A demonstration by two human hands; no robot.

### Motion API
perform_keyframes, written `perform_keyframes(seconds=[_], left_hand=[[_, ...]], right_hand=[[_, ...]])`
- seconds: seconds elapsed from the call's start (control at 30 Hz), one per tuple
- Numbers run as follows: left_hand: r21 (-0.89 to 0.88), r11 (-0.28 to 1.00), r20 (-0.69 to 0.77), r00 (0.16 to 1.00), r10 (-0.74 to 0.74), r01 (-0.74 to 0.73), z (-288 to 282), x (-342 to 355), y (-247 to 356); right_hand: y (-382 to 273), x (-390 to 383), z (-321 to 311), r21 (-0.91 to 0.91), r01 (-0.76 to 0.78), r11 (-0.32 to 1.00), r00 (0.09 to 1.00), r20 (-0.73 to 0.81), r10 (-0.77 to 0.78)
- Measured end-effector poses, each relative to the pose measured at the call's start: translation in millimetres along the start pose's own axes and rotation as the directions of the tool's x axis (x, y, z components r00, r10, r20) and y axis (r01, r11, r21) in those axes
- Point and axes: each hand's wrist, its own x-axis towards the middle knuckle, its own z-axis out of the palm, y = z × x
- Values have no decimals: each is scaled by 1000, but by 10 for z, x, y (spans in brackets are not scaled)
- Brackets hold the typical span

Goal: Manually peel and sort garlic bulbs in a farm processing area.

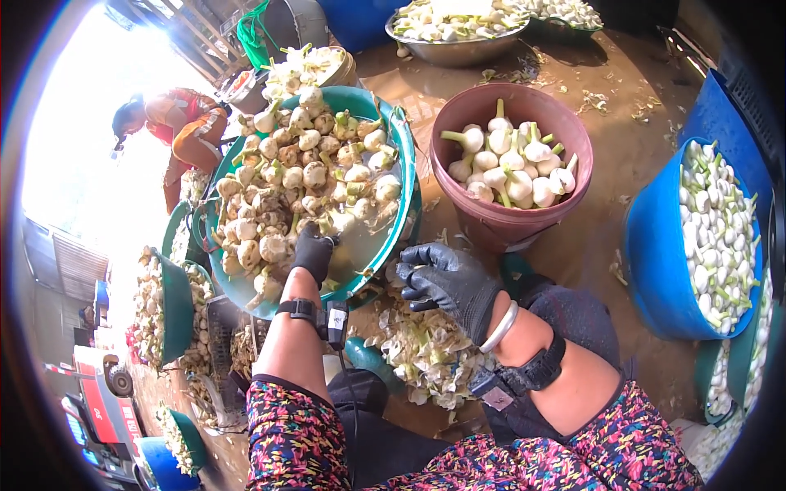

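Note:
My left hand [313, 252], in a black glove, reaches into a round green tub [407, 192]. Its fingers are curled and partly hidden among soiled garlic bulbs [278, 176] beside murky water, so what they hold cannot be made out. In front of my lap hovers my right hand [449, 285], also black-gloved, its fingers bent but apart, with nothing visible in them. Beneath it lies a heap of garlic peelings [430, 360]. A pink bucket [508, 229] beyond my right hand contains cleaner white bulbs [520, 164] with short green stems.
On the right stands a blue tub [655, 254] piled with white garlic. A metal basin [458, 56] of garlic sits at the far side. Left of me are a dark green tub [176, 311] of garlic and a crouching person [184, 131]. Peel scraps [594, 102] litter the wet floor.

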Motion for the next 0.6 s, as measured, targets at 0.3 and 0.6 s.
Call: perform_keyframes(seconds=[0.3, 0.6], left_hand=[[-481, 876, 103, 990, 91, -31, -136, -702, 614], [-778, 627, 54, 989, 140, -46, -43, -2024, 985]], right_hand=[[198, 82, -124, -483, 234, 844, 963, -6, -270], [439, 44, 131, -536, 706, 463, 680, 329, -655]])
